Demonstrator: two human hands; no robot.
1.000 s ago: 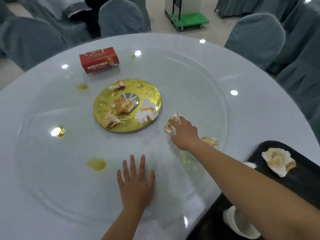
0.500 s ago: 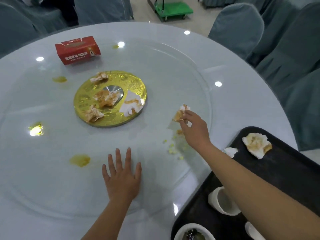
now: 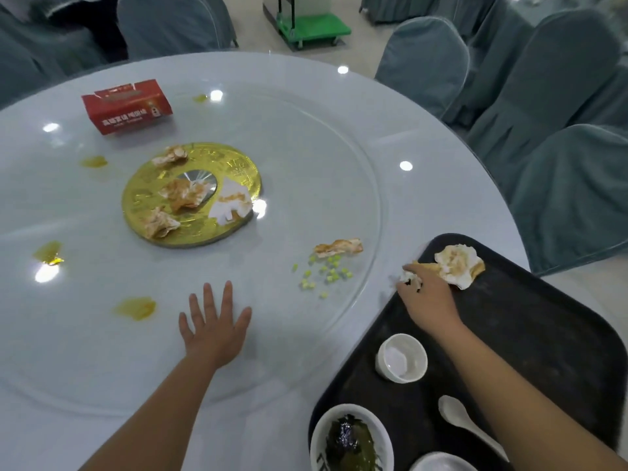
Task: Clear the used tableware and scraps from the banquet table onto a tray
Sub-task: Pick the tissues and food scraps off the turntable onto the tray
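- Change: the right hand (image 3: 428, 300) was up over the glass turntable (image 3: 339, 158) half a second ago, pinching a scrap. It's now down at the far-left corner of the tray (image 3: 543, 334), fingers curled on a crumpled napkin (image 3: 409, 277) at the rim.
- Meaning: probably one more scrap being dropped off; it isn't let go yet.
- Left hand (image 3: 215, 321) hasn't moved: flat on the turntable's near side, fingers spread, holding nothing.
- On the tray: one soiled wad (image 3: 458, 265) at the far corner, one cup (image 3: 401, 358), one spoon (image 3: 455, 413), two bowls (image 3: 350, 410) at the near-left corner.
- Left on the tabletop:
  - four napkins (image 3: 183, 193) on the gold disc (image 3: 238, 168) at centre
  - one stained napkin (image 3: 338, 248) towards the tray
  - yellow crumbs (image 3: 326, 273) just beside it
  - four sauce spills (image 3: 136, 307)
  - one red tissue box (image 3: 127, 105) far-left
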